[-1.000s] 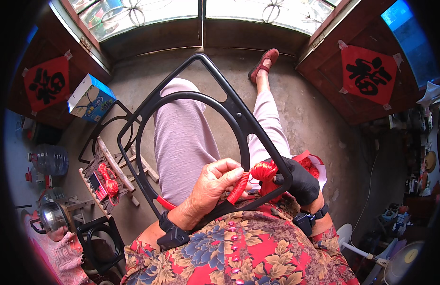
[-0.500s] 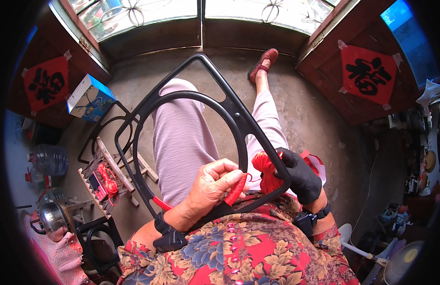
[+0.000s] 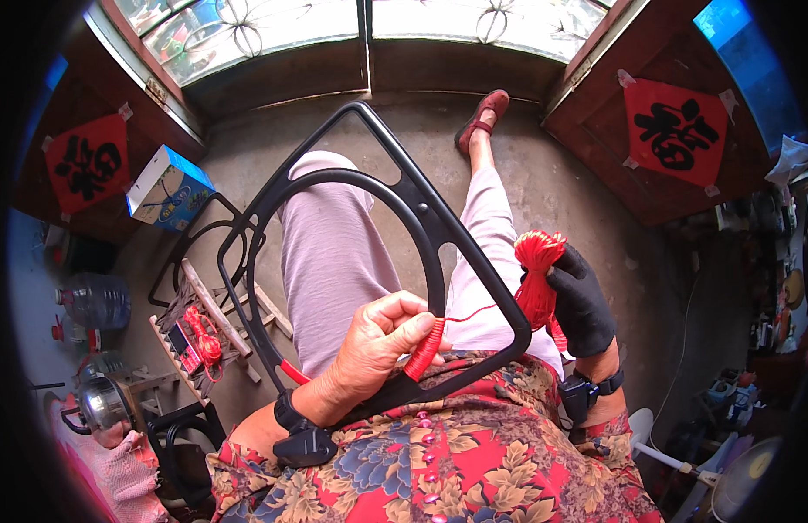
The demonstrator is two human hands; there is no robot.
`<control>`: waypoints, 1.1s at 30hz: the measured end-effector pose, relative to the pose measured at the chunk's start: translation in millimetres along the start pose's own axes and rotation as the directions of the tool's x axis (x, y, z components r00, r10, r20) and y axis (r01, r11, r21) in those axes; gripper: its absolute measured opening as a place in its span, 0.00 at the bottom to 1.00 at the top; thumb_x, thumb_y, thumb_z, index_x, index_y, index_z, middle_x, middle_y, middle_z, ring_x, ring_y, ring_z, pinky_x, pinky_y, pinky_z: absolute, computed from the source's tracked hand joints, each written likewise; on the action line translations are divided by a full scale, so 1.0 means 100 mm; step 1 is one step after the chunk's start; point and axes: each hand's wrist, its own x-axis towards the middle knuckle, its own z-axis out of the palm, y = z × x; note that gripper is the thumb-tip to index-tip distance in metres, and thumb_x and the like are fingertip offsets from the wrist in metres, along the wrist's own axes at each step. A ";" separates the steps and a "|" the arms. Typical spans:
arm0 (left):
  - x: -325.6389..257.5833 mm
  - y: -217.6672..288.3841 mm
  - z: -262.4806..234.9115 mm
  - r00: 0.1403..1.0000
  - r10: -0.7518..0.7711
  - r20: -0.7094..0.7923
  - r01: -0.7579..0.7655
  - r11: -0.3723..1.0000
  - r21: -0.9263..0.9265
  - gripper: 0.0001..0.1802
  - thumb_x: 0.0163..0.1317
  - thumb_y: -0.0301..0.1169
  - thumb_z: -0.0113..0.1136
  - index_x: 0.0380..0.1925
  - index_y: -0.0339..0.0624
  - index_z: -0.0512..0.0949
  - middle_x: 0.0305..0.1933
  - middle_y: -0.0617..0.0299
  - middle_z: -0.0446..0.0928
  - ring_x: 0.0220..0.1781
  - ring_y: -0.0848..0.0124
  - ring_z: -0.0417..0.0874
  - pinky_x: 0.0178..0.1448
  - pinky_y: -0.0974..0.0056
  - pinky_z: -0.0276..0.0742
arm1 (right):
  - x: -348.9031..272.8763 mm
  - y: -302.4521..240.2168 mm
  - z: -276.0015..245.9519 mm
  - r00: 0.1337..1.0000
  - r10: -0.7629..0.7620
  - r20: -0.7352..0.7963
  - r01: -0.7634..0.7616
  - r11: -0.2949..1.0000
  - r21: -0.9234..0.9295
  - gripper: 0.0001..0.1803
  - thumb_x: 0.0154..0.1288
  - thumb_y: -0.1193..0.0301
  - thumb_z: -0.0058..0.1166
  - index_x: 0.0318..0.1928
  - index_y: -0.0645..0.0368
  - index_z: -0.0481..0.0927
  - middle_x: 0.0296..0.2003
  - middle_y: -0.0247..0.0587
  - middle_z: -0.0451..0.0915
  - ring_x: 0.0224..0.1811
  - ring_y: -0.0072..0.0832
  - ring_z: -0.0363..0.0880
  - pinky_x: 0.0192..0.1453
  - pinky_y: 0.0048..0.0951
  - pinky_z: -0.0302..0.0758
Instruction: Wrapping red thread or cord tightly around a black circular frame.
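Note:
A black frame (image 3: 435,215) with a round inner ring leans across my lap. Red cord is wound in tight coils (image 3: 424,350) around a part of the ring close to me. My bare left hand (image 3: 378,342) pinches the ring at these coils, thumb and fingers closed on them. From the top coil a thin strand runs right to a hank of red cord (image 3: 536,277). That hank is gripped by my right hand (image 3: 583,301), in a black glove, just outside the frame's right corner. Another red wrapping (image 3: 294,373) shows on the frame left of my left wrist.
To the left stands a small wooden stool (image 3: 214,305) bearing more red cord (image 3: 203,340) and a small red device. Behind it are another black frame (image 3: 179,261) and a blue-white box (image 3: 170,189). A steel pot (image 3: 106,408) is lower left; a fan (image 3: 744,484) lower right.
My right hand has moved right and slightly up with the hank, out past the frame's side, drawing out the strand between hank and coils. My left hand stays on the coils.

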 end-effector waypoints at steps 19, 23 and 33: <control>0.05 -0.22 0.06 0.995 0.071 -0.073 -0.070 0.997 0.016 0.07 0.66 0.30 0.53 0.38 0.37 0.73 0.31 0.58 0.79 0.32 0.74 0.82 0.34 0.71 0.81 | -0.02 0.04 0.34 0.858 0.359 0.367 -0.287 0.928 -0.238 0.28 0.49 0.72 0.67 0.51 0.66 0.74 0.46 0.38 0.78 0.48 0.21 0.75 0.53 0.24 0.72; 0.03 -0.25 0.06 0.996 0.078 -0.048 -0.078 0.997 -0.012 0.07 0.65 0.29 0.53 0.37 0.37 0.72 0.33 0.58 0.80 0.32 0.75 0.82 0.36 0.71 0.79 | 0.01 -0.17 0.78 0.943 0.102 0.317 -0.097 0.995 -0.030 0.33 0.44 0.66 0.70 0.53 0.62 0.73 0.49 0.39 0.74 0.52 0.24 0.72 0.58 0.26 0.68; 0.08 -0.29 0.04 0.987 0.133 -0.090 -0.128 0.990 0.058 0.17 0.65 0.36 0.53 0.48 0.35 0.74 0.37 0.60 0.80 0.35 0.74 0.81 0.43 0.71 0.76 | 0.11 0.54 0.34 0.904 -0.040 0.425 0.206 0.913 -0.352 0.21 0.68 0.67 0.49 0.57 0.66 0.68 0.51 0.38 0.72 0.50 0.20 0.71 0.55 0.22 0.67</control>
